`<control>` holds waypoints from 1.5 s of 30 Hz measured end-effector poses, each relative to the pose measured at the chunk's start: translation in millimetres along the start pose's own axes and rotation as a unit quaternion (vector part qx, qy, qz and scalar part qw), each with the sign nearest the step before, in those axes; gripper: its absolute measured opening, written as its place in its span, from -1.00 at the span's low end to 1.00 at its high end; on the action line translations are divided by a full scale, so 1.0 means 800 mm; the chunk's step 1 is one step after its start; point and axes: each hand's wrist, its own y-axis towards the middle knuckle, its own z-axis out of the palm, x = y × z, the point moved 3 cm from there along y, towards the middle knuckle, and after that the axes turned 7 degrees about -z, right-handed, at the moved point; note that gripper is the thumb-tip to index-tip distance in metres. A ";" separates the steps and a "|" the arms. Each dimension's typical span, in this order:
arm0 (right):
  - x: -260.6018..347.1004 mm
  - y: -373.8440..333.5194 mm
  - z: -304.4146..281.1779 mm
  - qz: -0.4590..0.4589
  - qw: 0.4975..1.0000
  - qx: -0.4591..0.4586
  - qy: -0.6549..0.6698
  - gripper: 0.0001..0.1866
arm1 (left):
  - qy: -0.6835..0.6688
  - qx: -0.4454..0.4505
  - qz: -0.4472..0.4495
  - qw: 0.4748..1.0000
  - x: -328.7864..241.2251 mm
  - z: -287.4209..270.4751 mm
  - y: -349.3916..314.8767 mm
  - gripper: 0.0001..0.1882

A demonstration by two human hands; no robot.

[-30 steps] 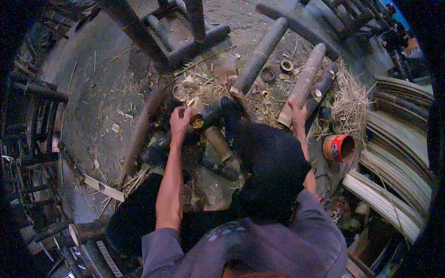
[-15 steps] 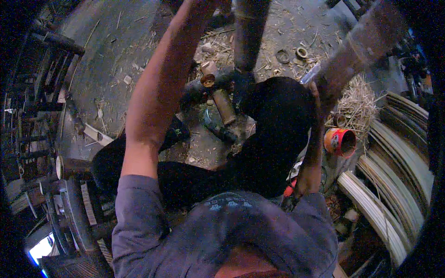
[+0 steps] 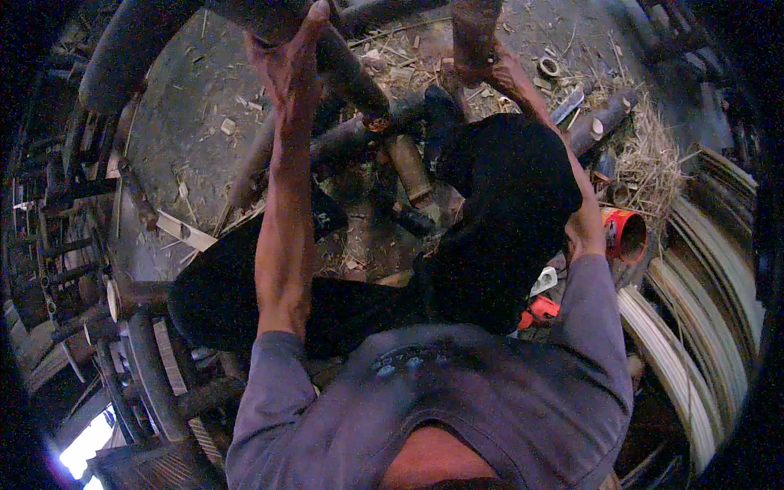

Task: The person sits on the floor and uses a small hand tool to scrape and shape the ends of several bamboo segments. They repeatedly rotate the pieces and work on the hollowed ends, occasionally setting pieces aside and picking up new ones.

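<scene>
A dark pole frame [image 3: 353, 77] is standing over the floor's [image 3: 184, 122] far side; the left hand [image 3: 282, 61] is gripping it, left forearm [image 3: 286, 220] reaching straight forward, thumb pointing up. The right hand [image 3: 508, 75] is wrapping around a brown pole [image 3: 475, 33], right forearm [image 3: 581, 186] slanting inward.

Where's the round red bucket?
In the head view, the round red bucket is on the right, between the grey right sleeve and the heap of pale, straw-like shavings.

The grey floor [image 3: 184, 143] carries scattered pale chips [image 3: 228, 126], a cut bamboo ring [image 3: 549, 67], a heap of straw-like shavings [image 3: 649, 163] and, near the heap, a red bucket [image 3: 612, 234].
</scene>
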 end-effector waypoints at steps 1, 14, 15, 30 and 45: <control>-0.021 -0.001 -0.008 -0.016 0.999 0.024 -0.014 -0.67 | -0.013 0.006 -0.001 1.000 0.003 0.010 0.000 -0.25; -0.046 0.027 0.049 0.079 0.978 0.109 0.156 -0.10 | 0.021 -0.032 -0.001 0.999 0.028 0.002 -0.013 -0.26; -0.010 0.036 0.038 0.096 0.973 0.127 0.169 -0.10 | 0.029 -0.038 -0.003 0.999 0.031 -0.004 -0.015 -0.26; 0.019 0.046 0.022 0.125 0.964 0.172 0.157 -0.10 | 0.035 -0.055 -0.001 0.998 0.039 -0.002 -0.015 -0.26; 0.007 0.052 0.040 0.173 0.965 0.173 0.097 -0.09 | 0.043 -0.064 -0.005 0.997 0.052 -0.002 -0.014 -0.25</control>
